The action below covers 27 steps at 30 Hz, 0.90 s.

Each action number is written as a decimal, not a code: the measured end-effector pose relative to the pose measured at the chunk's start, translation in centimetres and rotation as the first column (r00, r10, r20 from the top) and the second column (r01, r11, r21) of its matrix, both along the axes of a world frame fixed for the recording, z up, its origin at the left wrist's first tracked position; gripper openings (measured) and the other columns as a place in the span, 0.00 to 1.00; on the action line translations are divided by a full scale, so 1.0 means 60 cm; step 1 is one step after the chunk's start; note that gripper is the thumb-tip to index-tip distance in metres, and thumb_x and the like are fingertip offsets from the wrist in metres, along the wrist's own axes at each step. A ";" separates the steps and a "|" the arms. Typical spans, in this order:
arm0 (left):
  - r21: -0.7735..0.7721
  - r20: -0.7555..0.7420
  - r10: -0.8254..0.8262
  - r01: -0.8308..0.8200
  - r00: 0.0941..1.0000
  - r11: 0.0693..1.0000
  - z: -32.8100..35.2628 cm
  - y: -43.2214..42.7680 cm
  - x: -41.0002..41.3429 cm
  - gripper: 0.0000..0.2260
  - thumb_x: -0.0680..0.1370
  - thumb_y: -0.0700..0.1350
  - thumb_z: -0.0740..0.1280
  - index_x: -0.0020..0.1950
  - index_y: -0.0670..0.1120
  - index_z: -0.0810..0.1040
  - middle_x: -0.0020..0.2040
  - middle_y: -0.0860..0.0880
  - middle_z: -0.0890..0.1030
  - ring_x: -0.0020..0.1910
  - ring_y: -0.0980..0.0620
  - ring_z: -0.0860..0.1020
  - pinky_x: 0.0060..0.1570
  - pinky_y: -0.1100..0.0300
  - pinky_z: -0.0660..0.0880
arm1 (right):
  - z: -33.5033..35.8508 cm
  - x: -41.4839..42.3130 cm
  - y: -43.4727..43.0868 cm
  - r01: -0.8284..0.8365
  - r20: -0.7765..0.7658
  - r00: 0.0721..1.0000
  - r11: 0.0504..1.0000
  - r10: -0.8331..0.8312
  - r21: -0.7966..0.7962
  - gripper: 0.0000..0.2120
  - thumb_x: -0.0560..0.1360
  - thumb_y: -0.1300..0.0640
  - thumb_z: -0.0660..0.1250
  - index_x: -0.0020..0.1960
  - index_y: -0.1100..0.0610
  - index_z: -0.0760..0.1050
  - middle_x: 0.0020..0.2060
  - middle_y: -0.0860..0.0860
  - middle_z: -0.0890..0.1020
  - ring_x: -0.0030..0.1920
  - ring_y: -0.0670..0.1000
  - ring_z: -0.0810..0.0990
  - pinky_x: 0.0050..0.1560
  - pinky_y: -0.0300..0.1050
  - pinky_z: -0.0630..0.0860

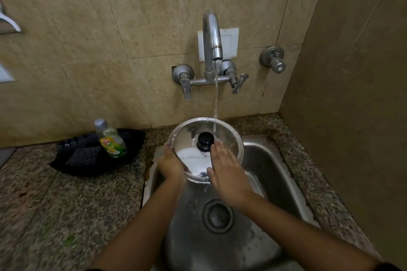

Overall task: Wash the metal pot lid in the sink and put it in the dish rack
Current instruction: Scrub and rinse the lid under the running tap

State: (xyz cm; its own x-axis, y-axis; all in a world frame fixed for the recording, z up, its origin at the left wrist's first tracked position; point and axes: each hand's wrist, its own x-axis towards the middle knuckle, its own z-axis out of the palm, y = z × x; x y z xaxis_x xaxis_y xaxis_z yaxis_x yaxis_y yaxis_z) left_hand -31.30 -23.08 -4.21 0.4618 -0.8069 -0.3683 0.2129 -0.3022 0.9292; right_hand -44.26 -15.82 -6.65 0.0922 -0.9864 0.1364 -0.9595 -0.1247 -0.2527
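Head view, left hand (170, 164) gripping pot lid (189, 138) rim, fingers hidden beneath, right hand (228, 168) spread flat, blurred

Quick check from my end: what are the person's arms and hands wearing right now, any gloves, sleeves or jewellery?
No gloves: the left hand and the right hand are both bare, and no rings, watch or bracelets show. Both forearms are uncovered as far as the frame shows. A thin dark edge shows at the bottom of the frame by each arm, possibly a sleeve hem, but too little is visible to tell.
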 end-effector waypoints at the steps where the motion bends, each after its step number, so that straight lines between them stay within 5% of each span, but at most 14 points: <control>1: 0.000 -0.009 0.009 -0.009 1.000 1.000 0.003 0.006 -0.004 0.16 0.81 0.53 0.57 0.46 0.43 0.76 0.47 0.41 0.79 0.48 0.42 0.78 0.56 0.50 0.75 | -0.005 0.001 0.004 0.005 0.012 1.000 1.000 -0.004 -0.021 0.32 0.78 0.45 0.42 0.78 0.58 0.50 0.78 0.55 0.51 0.78 0.53 0.50 0.76 0.54 0.54; 4: -0.034 -0.052 0.057 -0.059 0.997 0.998 0.009 0.014 -0.008 0.15 0.82 0.48 0.56 0.54 0.39 0.77 0.49 0.41 0.77 0.48 0.45 0.75 0.50 0.55 0.72 | -0.015 -0.002 0.019 -0.238 -0.025 0.971 0.968 0.236 -0.076 0.26 0.79 0.52 0.48 0.76 0.55 0.57 0.76 0.52 0.61 0.76 0.51 0.58 0.74 0.53 0.59; 8: -0.067 -0.021 0.011 -0.012 1.000 0.998 0.008 0.011 -0.016 0.17 0.82 0.49 0.57 0.38 0.44 0.75 0.47 0.41 0.80 0.44 0.46 0.77 0.49 0.56 0.73 | 0.005 -0.008 0.005 -0.514 -0.051 0.858 0.856 0.512 -0.055 0.22 0.81 0.53 0.52 0.75 0.49 0.61 0.75 0.45 0.64 0.76 0.45 0.56 0.74 0.42 0.48; 11: -0.029 -0.064 0.031 -0.033 0.997 0.999 0.005 -0.002 -0.003 0.18 0.80 0.55 0.58 0.41 0.44 0.79 0.44 0.42 0.82 0.45 0.43 0.80 0.54 0.51 0.77 | 0.013 -0.050 0.005 -0.482 -0.123 0.874 0.871 0.471 -0.092 0.24 0.81 0.49 0.49 0.76 0.47 0.57 0.77 0.46 0.58 0.77 0.46 0.52 0.75 0.43 0.46; 14: -0.013 -0.038 0.041 -0.042 0.998 0.999 0.002 -0.005 0.011 0.22 0.80 0.55 0.58 0.53 0.37 0.80 0.48 0.41 0.82 0.48 0.41 0.80 0.51 0.53 0.76 | 0.012 -0.109 0.000 -0.171 0.060 0.983 0.983 0.175 -0.066 0.26 0.79 0.43 0.42 0.77 0.45 0.47 0.77 0.43 0.50 0.77 0.44 0.45 0.75 0.43 0.43; 16: -0.057 -0.014 -0.041 0.040 0.999 0.998 0.000 0.006 0.007 0.19 0.81 0.53 0.58 0.47 0.40 0.80 0.41 0.43 0.81 0.44 0.44 0.79 0.43 0.57 0.74 | 0.020 -0.132 -0.040 -0.033 0.118 0.992 0.999 0.034 -0.012 0.26 0.79 0.43 0.39 0.76 0.46 0.46 0.77 0.43 0.52 0.77 0.46 0.46 0.76 0.46 0.45; 18: -0.061 0.036 -0.144 0.146 0.989 0.987 0.001 0.023 -0.008 0.19 0.81 0.54 0.58 0.37 0.43 0.77 0.34 0.45 0.78 0.37 0.45 0.78 0.36 0.58 0.73 | 0.033 -0.133 -0.093 -0.063 0.129 0.990 0.997 0.057 0.041 0.24 0.82 0.46 0.42 0.77 0.48 0.50 0.77 0.44 0.53 0.77 0.45 0.45 0.76 0.49 0.44; 21: -0.018 0.063 -0.227 0.229 0.972 0.973 0.001 0.034 -0.026 0.21 0.80 0.57 0.58 0.36 0.42 0.76 0.32 0.45 0.77 0.33 0.47 0.76 0.37 0.57 0.73 | 0.071 -0.114 -0.159 -0.183 0.241 0.963 0.951 0.122 0.249 0.24 0.82 0.44 0.47 0.77 0.45 0.51 0.78 0.46 0.49 0.77 0.47 0.41 0.74 0.50 0.37; 24: -0.043 0.081 -0.225 0.229 0.971 0.972 0.002 0.027 -0.027 0.22 0.80 0.56 0.57 0.40 0.40 0.78 0.35 0.43 0.78 0.35 0.47 0.77 0.37 0.57 0.72 | 0.114 -0.083 -0.175 -0.230 0.084 0.973 0.883 0.214 0.410 0.29 0.82 0.42 0.48 0.78 0.49 0.43 0.78 0.51 0.43 0.77 0.51 0.39 0.75 0.53 0.38; 27: -0.087 0.141 -0.249 0.263 0.958 0.961 0.003 0.021 -0.031 0.24 0.81 0.56 0.55 0.37 0.40 0.77 0.33 0.43 0.78 0.35 0.45 0.78 0.38 0.56 0.73 | 0.118 -0.019 -0.127 -0.173 -0.183 0.958 0.954 0.221 0.245 0.29 0.82 0.45 0.46 0.78 0.57 0.45 0.78 0.55 0.47 0.78 0.53 0.47 0.75 0.50 0.43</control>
State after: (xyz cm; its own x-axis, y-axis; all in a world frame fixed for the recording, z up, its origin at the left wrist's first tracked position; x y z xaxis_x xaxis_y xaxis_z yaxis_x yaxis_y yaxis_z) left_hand -33.16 -21.85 -4.02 0.2723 -0.9347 -0.2283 0.0189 -0.2320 0.9725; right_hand -45.37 -23.46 0.40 0.2900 -0.9483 -0.1289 -0.9555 -0.2793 -0.0953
